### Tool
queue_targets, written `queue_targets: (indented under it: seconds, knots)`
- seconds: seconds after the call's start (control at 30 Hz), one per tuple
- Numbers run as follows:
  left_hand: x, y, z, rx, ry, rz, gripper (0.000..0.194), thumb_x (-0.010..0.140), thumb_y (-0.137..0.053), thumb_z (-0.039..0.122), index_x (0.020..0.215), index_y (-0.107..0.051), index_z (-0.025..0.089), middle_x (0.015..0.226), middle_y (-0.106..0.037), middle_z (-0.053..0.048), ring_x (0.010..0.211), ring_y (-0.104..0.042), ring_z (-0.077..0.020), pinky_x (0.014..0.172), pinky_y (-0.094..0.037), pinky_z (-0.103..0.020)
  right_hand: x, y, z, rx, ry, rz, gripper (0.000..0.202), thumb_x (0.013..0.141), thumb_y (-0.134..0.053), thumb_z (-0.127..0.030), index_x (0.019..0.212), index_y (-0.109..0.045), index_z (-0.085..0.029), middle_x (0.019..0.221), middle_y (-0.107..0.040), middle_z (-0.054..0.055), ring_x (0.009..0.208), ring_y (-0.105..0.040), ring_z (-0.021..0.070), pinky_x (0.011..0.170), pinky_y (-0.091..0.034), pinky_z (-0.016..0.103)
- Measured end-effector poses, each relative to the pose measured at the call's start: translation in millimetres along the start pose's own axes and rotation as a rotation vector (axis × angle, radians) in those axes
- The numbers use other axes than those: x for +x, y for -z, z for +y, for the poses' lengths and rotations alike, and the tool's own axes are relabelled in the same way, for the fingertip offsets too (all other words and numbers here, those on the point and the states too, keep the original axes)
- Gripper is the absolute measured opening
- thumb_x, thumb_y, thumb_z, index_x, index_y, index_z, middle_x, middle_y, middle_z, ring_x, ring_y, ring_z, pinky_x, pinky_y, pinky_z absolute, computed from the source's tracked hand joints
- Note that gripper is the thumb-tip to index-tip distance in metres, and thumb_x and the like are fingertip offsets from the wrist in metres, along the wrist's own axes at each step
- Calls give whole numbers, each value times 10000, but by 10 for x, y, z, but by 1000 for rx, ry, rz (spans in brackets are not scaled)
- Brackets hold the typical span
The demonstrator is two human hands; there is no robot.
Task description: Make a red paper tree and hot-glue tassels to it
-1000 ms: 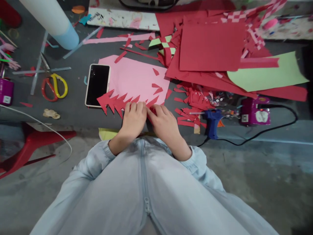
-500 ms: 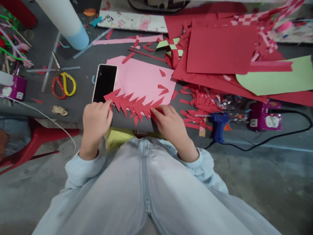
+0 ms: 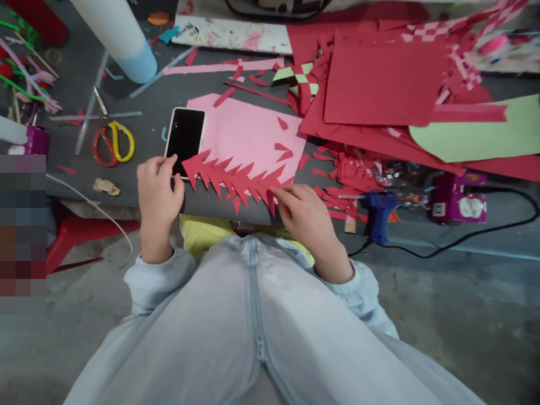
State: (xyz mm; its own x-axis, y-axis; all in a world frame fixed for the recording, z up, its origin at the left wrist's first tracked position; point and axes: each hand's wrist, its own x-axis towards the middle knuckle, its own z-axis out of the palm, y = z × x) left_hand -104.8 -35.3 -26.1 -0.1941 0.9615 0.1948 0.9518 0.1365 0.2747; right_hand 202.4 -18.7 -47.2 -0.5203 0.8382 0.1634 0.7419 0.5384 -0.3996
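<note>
The person wears a loose, pale grey-blue jacket [image 3: 194, 326] with a bluish zip [image 3: 254, 281] and a small, pale pull [image 3: 261, 350]. Its long, wrinkled sleeves [image 3: 365, 295] gather at the cuffs [image 3: 353, 279].

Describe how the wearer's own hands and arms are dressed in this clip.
The left hand and right hand are ungloved, with no ring or watch visible. Both arms wear loose, pale blue sleeves with gathered cuffs, part of a light zip-front jacket.
</note>
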Motion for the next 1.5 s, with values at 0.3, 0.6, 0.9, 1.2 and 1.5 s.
queue_targets:
  seconds: [0.3,0.6,0.9,1.2,1.5]
  knots:
    - [15,-58,4,-13,45,0,399,902,-476,218,1264,-641,195,1137,-600,-141,1114,-531,-312,1020,-416,-502,-50,-3,-17,5,9,-3,355,940,-440,-134,1182,-699,-151,1011,-711,139,950,-610,267,827,-511,399]
    - [11,-111,-13,-13,35,47,332,896,-499,246,1174,-680,223,1032,-601,-131,1029,-545,-313,952,-454,-512,-94,16,-31,21,-37,-61,377,937,-425,-139,1204,-693,-142,1056,-711,155,983,-607,286,848,-517,430]
    - [45,-104,17,18,80,8,324,915,-486,275,1147,-697,194,1013,-613,-139,1025,-554,-316,949,-449,-498,-103,6,-43,3,-38,-50,368,949,-425,-140,1194,-700,-129,1059,-712,152,981,-618,277,847,-519,406]
    - [59,-95,23,-28,74,20,333,858,-508,166,1127,-703,194,1023,-634,-124,1022,-569,-300,939,-454,-468,-105,-20,-39,31,-20,-42,363,939,-425,-138,1184,-693,-149,1052,-715,146,989,-614,283,875,-523,430]
    - [156,-84,31,-133,-16,51,267,846,-598,210,1095,-686,244,1117,-625,-92,1103,-573,-272,991,-454,-438,-122,8,-19,91,-68,-16,323,820,-419,-39,912,-690,-189,1015,-738,113,955,-657,254,851,-531,393]
